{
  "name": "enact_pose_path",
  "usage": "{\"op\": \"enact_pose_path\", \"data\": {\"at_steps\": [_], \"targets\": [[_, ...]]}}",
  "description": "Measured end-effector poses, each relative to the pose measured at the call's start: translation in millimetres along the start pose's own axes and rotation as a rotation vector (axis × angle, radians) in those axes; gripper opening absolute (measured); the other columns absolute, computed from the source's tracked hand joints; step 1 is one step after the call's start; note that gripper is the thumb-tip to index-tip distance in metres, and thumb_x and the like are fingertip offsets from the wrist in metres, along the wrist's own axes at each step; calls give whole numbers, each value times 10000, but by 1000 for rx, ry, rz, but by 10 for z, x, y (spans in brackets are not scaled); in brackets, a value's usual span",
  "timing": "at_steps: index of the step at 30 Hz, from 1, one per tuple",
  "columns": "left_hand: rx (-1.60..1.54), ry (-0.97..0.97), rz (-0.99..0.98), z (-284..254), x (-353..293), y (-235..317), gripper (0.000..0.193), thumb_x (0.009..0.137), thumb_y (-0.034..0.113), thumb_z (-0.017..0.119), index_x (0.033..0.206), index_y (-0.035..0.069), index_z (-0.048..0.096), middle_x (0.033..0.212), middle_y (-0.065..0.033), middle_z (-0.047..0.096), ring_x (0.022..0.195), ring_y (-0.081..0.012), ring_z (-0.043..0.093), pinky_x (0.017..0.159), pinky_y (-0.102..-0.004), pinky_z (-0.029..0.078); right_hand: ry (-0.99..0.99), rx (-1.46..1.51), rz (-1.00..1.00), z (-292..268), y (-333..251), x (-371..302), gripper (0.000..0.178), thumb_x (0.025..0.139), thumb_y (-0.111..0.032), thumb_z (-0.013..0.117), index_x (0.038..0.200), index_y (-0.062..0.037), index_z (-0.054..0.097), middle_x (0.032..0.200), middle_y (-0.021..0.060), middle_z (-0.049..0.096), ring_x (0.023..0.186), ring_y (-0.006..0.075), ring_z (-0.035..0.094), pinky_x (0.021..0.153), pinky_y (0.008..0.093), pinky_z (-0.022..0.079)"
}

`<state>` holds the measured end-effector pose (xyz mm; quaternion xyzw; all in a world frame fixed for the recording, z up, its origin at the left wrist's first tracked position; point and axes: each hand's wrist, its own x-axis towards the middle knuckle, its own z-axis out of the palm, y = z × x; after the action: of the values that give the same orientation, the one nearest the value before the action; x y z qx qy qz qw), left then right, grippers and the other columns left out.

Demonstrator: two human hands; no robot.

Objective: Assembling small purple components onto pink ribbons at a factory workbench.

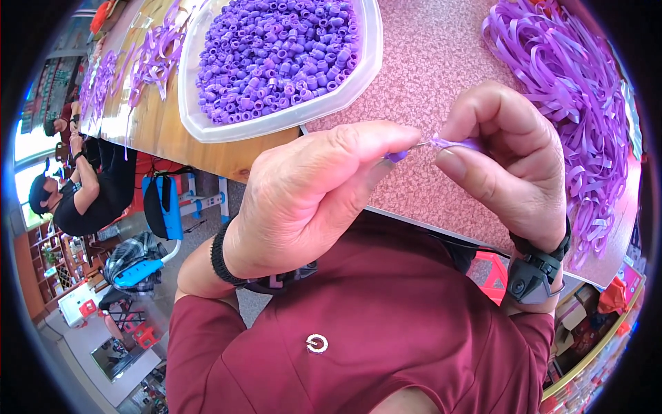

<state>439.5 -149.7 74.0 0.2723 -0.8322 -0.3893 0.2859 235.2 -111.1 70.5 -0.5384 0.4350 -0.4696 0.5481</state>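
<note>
Purple plastic is what both hands are busy with: a small purple plastic bead (396, 156) sits pinched at the fingertips of the left hand (303, 200), closed tight around it, and a thin metal needle (419, 145) runs from it toward three o'clock. There the right hand (510, 159) is curled shut, thumb against forefinger, nipping a thin purple plastic strip (455, 143) at the needle's far end. The two hands are near each other, above the near edge of a pink speckled tabletop (427, 62).

At eleven o'clock from the hands lies a shallow translucent white plastic tray (276, 123) heaped with short purple plastic tube beads (276, 48). At two o'clock, a loose pile of long purple plastic ribbons (579, 103) spreads along the table's right side. More purple strips (155, 52) lie on a wooden table (165, 131) beyond the tray, at ten o'clock.

Each wrist wears a black band. Below the hands shows the person's dark red shirt (372, 317). Far off at nine o'clock, another person in black (93, 196) sits near a blue chair (162, 207).
</note>
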Motion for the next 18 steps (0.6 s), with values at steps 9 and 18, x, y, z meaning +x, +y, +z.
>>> {"op": "enact_pose_path", "data": {"at_steps": [9, 18], "targets": [[-8, -27, 13, 19, 33, -18, 212, 847, -20, 526, 1053, -18, 580, 976, -103, 627, 860, -142, 592, 768, -238, 451, 29, -35, 34, -26, -15, -14, 113, 780, 30, 594, 886, 11, 557, 784, -4, 526, 669, 24, 453, 583, 157, 346], [-391, -87, -189, 1, 76, -115, 206, 858, -3, 512, 1052, -1, 582, 792, 1, 558, 579, -29, 460, 530, -160, 367, 21, 176, 12, -12, 28, 22, 85, 828, -39, 552, 898, 9, 558, 801, 3, 540, 660, 27, 448, 572, 154, 338]]}}
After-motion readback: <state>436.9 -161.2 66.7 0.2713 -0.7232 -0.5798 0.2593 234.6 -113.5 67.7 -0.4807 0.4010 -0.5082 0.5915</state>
